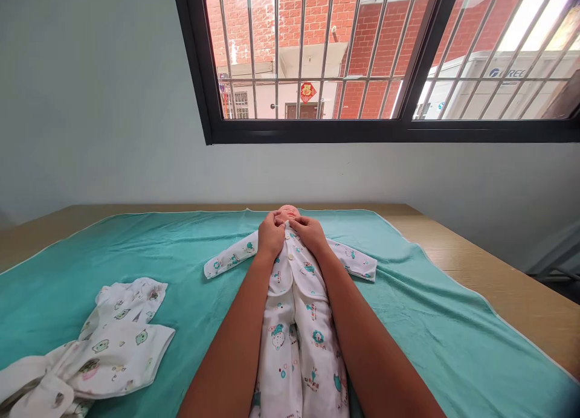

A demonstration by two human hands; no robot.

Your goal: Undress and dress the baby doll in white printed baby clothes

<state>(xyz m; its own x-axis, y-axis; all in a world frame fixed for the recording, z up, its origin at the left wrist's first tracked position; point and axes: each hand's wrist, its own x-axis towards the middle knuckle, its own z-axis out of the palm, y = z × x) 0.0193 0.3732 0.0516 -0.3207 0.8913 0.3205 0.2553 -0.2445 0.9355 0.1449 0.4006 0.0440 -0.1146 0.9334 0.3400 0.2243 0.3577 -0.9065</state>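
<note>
A baby doll (289,211) lies on its back, dressed in a white printed baby outfit, its head pointing away from me. The outfit's jacket (292,273) has buttons down the front, and both sleeves spread out to the sides. White printed trousers (278,345) cover the legs and run toward me. At the neck, my left hand (270,234) pinches the left edge of the collar. Opposite it, my right hand (310,232) grips the right collar edge, with fingers closed near the doll's chin. My fingers partly hide the collar.
A green cloth (181,249) covers much of the wooden table (489,267). Other white printed baby clothes (109,345) lie crumpled at the left front. Behind the table stands a wall (113,104) with a barred, dark-framed window (308,131).
</note>
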